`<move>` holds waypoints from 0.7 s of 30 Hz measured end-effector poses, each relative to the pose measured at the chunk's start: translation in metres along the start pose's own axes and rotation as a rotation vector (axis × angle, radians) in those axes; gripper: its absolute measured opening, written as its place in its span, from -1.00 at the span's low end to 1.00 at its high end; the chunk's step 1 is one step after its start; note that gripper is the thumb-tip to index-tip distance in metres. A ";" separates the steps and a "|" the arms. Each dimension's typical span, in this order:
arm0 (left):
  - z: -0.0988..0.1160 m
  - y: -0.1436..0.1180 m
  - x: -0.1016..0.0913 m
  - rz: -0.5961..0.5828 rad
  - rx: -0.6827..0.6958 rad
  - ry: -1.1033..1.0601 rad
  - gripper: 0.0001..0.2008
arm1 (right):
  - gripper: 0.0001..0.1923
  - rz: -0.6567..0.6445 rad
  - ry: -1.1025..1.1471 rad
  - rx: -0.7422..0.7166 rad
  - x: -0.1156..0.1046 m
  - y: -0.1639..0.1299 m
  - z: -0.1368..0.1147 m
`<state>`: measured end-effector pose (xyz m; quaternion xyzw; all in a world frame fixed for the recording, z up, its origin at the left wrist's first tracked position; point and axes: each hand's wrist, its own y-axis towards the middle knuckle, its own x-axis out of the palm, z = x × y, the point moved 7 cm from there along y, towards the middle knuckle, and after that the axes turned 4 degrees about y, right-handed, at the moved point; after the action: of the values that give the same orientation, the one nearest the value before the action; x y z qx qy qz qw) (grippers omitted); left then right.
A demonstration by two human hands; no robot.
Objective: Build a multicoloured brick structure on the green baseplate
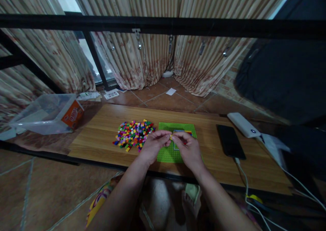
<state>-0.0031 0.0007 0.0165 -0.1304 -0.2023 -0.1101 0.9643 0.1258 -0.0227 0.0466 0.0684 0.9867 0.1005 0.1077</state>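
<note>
My left hand (155,144) and my right hand (187,148) meet over a green baseplate (168,153) on a low wooden table (102,139). Between the fingertips of both hands sits a small yellow brick (171,136); which hand bears it more I cannot tell. A few coloured bricks (184,131) are fixed on the plate just beyond my right hand. A pile of loose multicoloured bricks (133,134) lies left of the plate, close to my left hand.
A black phone (230,141) with a white cable lies right of the plate, and a white power bank (243,124) beyond it. A clear plastic bin (43,113) stands on the floor at left. Curtains and a black rail are behind.
</note>
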 end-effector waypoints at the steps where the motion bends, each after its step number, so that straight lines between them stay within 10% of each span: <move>1: -0.001 0.001 0.001 -0.006 0.001 -0.013 -0.72 | -0.75 0.007 0.031 0.030 0.001 0.000 0.002; 15: -0.001 -0.001 0.003 0.004 0.061 0.122 -0.83 | -0.74 -0.072 0.121 0.079 -0.006 0.000 0.002; 21: 0.020 0.004 -0.031 0.133 0.171 0.473 -0.92 | -0.71 -0.036 -0.077 0.107 -0.039 0.007 0.017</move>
<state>-0.0368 0.0154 0.0206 -0.0320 0.0291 -0.0563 0.9975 0.1687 -0.0189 0.0395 0.0603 0.9869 0.0429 0.1435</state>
